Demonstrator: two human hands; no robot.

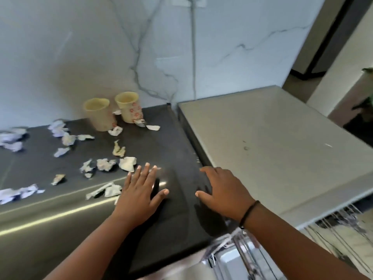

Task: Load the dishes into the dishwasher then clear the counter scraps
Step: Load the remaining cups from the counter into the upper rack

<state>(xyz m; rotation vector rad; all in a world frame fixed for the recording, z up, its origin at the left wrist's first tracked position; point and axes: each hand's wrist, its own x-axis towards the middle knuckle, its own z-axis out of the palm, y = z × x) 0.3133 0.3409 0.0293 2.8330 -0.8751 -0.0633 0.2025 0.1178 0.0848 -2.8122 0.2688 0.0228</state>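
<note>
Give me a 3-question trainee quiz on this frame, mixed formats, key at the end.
1. True or false: both cups stand upright near the wall.
2. The left hand is: A) gripping a cup B) flat on the dark counter, fingers straight C) out of view.
3. Fill in: the paper scraps lie mostly to the ___ of the hands.

Key: 1 true. 2 B. 3 left. The right hand also rests on the counter, holding nothing.

Two cream cups (113, 111) upright, side by side at the back of the dark counter (161, 138), against the wall. Crumpled paper scraps (105, 164) scattered over the counter left and front of the cups.
</note>
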